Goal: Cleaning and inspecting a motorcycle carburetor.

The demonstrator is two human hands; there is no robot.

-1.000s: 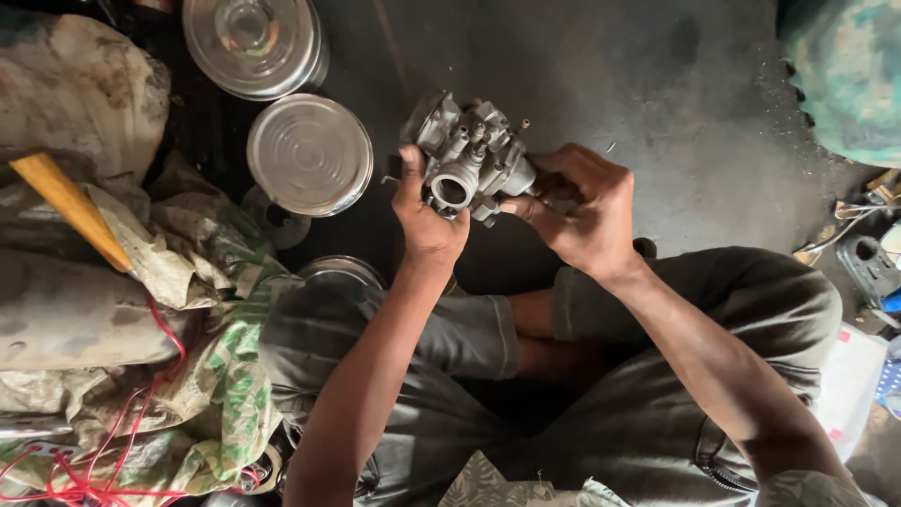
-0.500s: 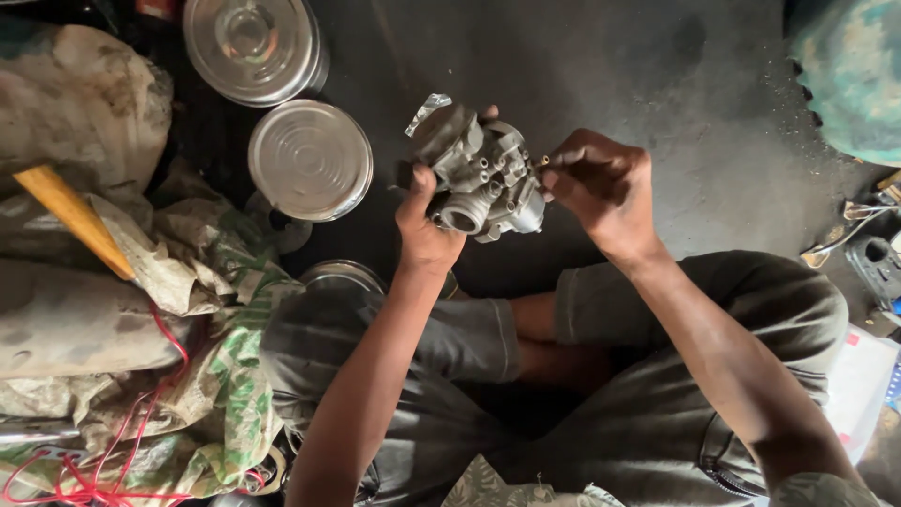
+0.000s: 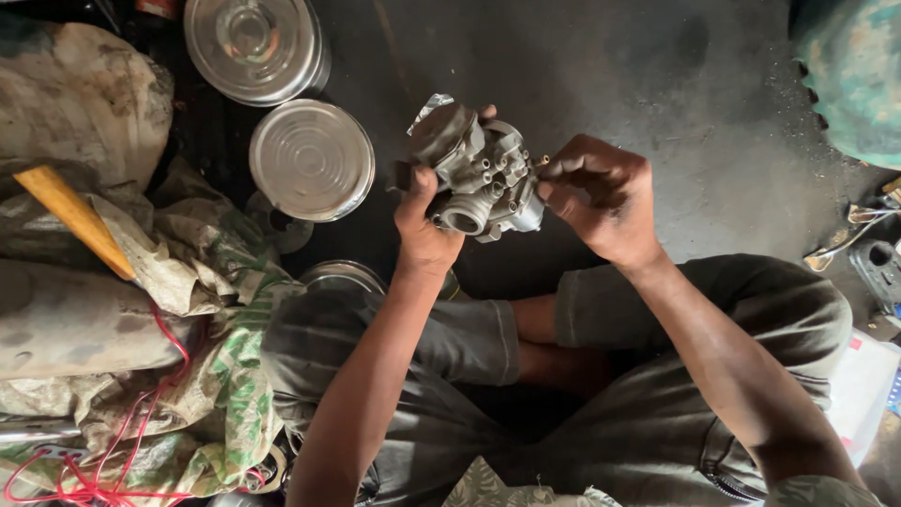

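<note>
grey metal carburetor (image 3: pixel 479 178) — silver ridged lids (image 3: pixel 312 160), yellow wooden handle (image 3: pixel 75 221) — red cord (image 3: pixel 141 413).

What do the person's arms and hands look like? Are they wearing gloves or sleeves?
No gloves: the left hand and the right hand are bare, and the fingers look smudged with dark grime. Both forearms are bare too, with no watch or bracelet showing. A bit of patterned sleeve shows at the right arm's upper end.

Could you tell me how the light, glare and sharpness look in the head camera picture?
Head view: daylight from the right brightens the grey floor; the left side falls into shadow; soft glare sits on the round metal lids; the metal part and both hands are sharp, without motion blur.
</note>
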